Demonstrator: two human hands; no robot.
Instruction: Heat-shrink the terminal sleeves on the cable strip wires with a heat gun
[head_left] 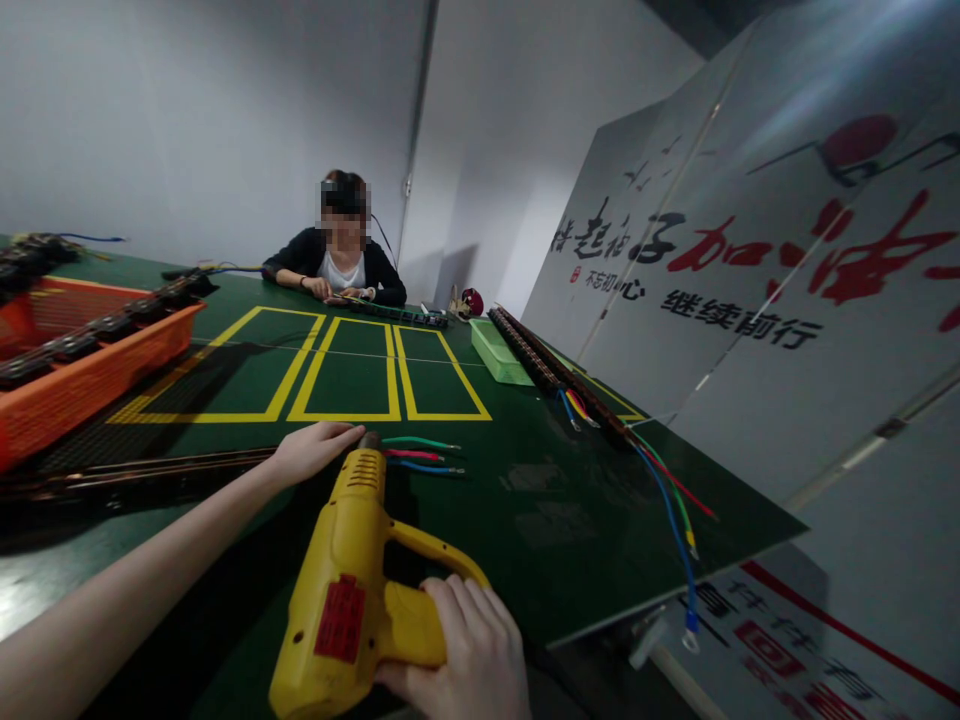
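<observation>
Head view | wraps right hand (472, 645) round handle (412, 622) of yellow heat gun (334, 560) | holds left hand (309, 452) beside nozzle (369, 441), near coloured wires (416, 456) | cannot tell left hand's pinch

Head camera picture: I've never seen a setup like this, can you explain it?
There is no robot here, just a person's two bare hands, seen from a camera worn on their head. The right hand grips a yellow plastic gun-shaped tool. The left hand is beside the tool's dark nozzle, near thin green, red and blue wires; whether it holds anything is unclear. On the dark green table are yellow rectangular outlines, an orange plastic basket and a pale green plastic tray. Another person sits opposite.
</observation>
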